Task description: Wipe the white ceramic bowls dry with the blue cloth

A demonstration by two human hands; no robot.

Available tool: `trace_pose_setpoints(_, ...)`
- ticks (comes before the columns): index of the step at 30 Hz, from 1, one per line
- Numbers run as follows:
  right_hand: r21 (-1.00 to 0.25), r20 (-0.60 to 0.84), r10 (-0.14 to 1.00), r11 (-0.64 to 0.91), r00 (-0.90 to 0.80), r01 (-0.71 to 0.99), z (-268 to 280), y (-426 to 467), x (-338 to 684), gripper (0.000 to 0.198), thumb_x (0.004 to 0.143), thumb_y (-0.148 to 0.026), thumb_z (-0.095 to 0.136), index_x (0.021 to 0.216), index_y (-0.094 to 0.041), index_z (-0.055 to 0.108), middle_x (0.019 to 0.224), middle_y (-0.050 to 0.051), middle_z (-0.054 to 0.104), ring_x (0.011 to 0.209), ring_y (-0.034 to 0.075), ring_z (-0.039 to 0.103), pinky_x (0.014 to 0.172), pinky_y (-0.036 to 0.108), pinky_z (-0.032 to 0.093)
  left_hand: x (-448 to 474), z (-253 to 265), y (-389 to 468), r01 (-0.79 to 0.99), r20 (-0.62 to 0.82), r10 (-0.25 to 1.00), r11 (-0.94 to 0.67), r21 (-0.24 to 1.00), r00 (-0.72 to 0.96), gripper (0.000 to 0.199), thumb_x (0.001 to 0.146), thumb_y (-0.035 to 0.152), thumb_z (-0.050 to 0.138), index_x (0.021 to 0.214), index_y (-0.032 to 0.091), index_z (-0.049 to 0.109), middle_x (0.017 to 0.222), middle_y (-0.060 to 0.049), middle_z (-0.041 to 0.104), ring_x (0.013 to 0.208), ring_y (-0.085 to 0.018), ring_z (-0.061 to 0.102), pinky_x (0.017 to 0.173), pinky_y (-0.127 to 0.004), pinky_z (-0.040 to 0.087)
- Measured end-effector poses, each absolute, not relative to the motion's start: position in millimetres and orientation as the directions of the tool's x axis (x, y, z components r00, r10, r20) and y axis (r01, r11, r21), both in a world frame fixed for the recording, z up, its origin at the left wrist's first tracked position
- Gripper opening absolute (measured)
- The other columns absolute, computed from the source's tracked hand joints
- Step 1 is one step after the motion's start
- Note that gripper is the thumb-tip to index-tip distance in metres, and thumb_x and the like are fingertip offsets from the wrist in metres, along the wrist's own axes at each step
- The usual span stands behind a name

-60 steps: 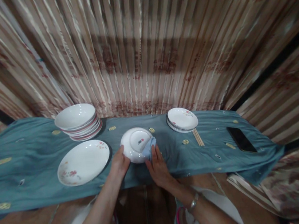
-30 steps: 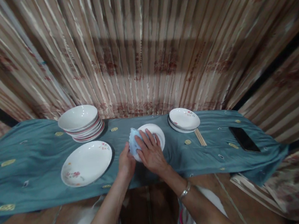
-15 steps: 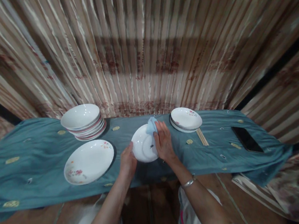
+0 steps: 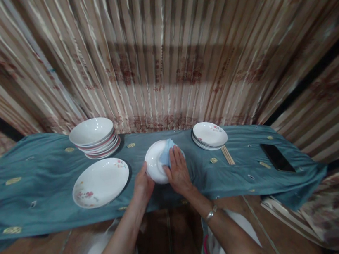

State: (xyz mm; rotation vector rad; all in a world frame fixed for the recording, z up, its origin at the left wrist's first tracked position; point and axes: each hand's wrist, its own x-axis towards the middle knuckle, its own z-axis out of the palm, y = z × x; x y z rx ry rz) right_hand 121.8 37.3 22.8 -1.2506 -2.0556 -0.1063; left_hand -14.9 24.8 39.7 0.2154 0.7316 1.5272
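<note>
White glazed china, that is what the plate [image 4: 156, 163] looks like, and it is held up off the teal cloth [image 4: 40, 190] at the middle of the table, tilted on edge. Being round it has no long axis to speak of; its broad face turns back toward the person and a little to the left. Whether that face is the top or the underside I cannot tell.

The left hand [image 4: 142, 186] grips the plate's near-left rim, fingers closed on the edge. The right hand [image 4: 178, 171] lies flat with fingers spread, pressing a light blue rag [image 4: 164, 156] against the plate's right half.

What could go wrong: the plate hangs on one pinched rim while the other hand pushes across it. A hard sweep could, I judge, twist smooth china out of that grip and drop it on the table edge or the floor below.

Left of the plate a large flowered plate [image 4: 100, 182] lies flat, and beyond that, farther left and back, a stack of bowls [image 4: 93, 138]. Right of the plate a small stack of plates [image 4: 209, 135] sits near enough for a wide elbow swing to knock it, with chopsticks [image 4: 227, 155] just beside it. A dark phone [image 4: 277, 157] lies well off to the right.
</note>
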Motion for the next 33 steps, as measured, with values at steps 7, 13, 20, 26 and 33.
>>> trace_pose_setpoints(7,-0.274,0.573,0.688,0.673,-0.445,0.687,30,12,105,0.057,0.095,-0.028,0.041,0.146,-0.003,0.030,0.152,0.019,0.031,0.146,0.027,0.016,0.114,0.049,0.029,-15,42,24,-0.827,-0.391,0.912,0.124,0.549,-0.123,0.046,0.090,0.031,0.048,0.129,0.006,0.054,0.111,-0.015,0.070,0.112,-0.025,0.062,0.103,-0.038,0.045)
trace_pose_setpoints(13,-0.280,0.520,0.654,0.738,-0.549,0.614,27,-4,119,0.054,0.092,-0.024,0.046,0.141,-0.004,0.039,0.147,0.019,0.040,0.142,0.028,0.026,0.111,0.049,0.035,-16,47,24,-0.825,-0.461,0.880,0.170,0.539,-0.120,0.045,0.093,0.030,0.040,0.124,0.002,0.057,0.100,-0.017,0.073,0.102,-0.025,0.067,0.099,-0.038,0.048)
trace_pose_setpoints(20,-0.209,0.520,0.686,0.680,-0.509,0.703,19,-7,152,0.045,0.094,-0.016,0.040,0.138,-0.013,0.044,0.140,0.014,0.051,0.137,0.023,0.037,0.111,0.050,0.031,-13,49,29,-0.836,-0.425,0.894,0.122,0.534,-0.141,0.041,0.093,0.028,0.041,0.124,0.006,0.058,0.104,-0.016,0.072,0.108,-0.026,0.064,0.098,-0.040,0.049)
trace_pose_setpoints(26,-0.237,0.585,0.739,0.550,-0.334,0.801,12,17,169,0.049,0.097,-0.024,0.038,0.144,-0.012,0.036,0.144,0.018,0.045,0.141,0.026,0.029,0.109,0.052,0.032,-5,49,31,-0.804,-0.367,0.903,0.044,0.593,-0.221,0.033,0.088,0.025,0.052,0.112,0.006,0.064,0.101,-0.016,0.074,0.109,-0.026,0.064,0.097,-0.039,0.050)
trace_pose_setpoints(33,-0.376,0.632,0.746,0.534,-0.212,0.757,28,43,159,0.057,0.098,-0.029,0.031,0.151,-0.010,0.018,0.153,0.021,0.028,0.144,0.026,0.022,0.112,0.050,0.031,7,50,29,-0.760,-0.251,0.940,-0.012,0.649,-0.230,0.022,0.081,0.026,0.062,0.090,0.008,0.070,0.088,-0.013,0.076,0.106,-0.027,0.066,0.097,-0.039,0.050)
